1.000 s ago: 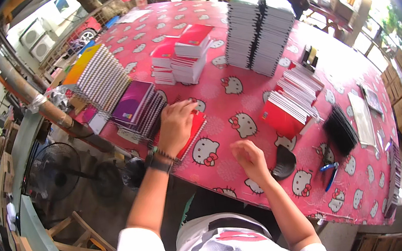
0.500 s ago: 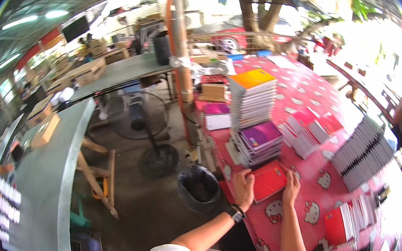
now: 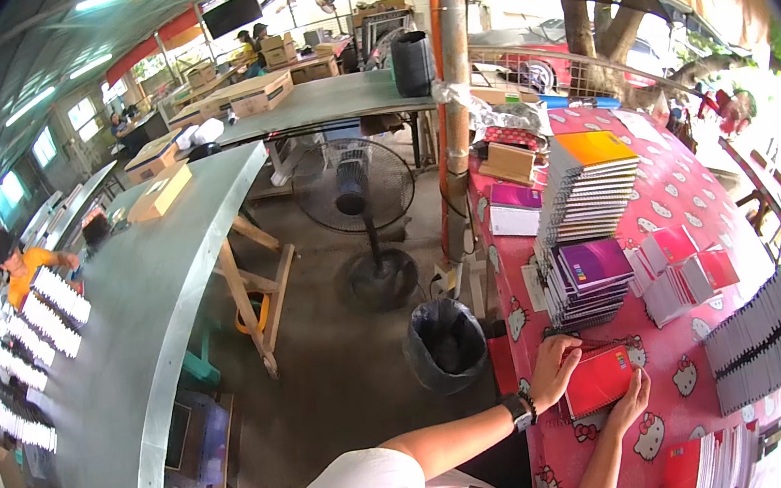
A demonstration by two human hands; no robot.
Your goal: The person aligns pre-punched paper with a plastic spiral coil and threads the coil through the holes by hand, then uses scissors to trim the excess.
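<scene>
A red spiral notebook [image 3: 599, 382] lies on the pink patterned tablecloth in front of me. My left hand [image 3: 554, 370] grips its left edge, thumb over the upper left corner. On the opposite side, my right hand [image 3: 632, 400] has its fingers closed around the right edge. Just beyond the notebook stands a stack of purple-covered notebooks [image 3: 598, 262]. Behind that rises a taller spiral-bound stack topped by an orange notebook [image 3: 597, 148]. Red booklets [image 3: 672, 250] lie fanned out to the right of the stacks.
Spiral-bound stacks [image 3: 759, 345] and red notebooks [image 3: 686, 469] occupy the table's right side. On the floor to the left are a lined trash bin [image 3: 445, 346] and a standing fan [image 3: 354, 185]. A grey table [image 3: 148, 371] runs along the left, with a person in orange [image 3: 23, 270] beyond it.
My view has swung left, so the table, stacks and both hands appear farther right. Both hands stay on the red notebook's edges.
</scene>
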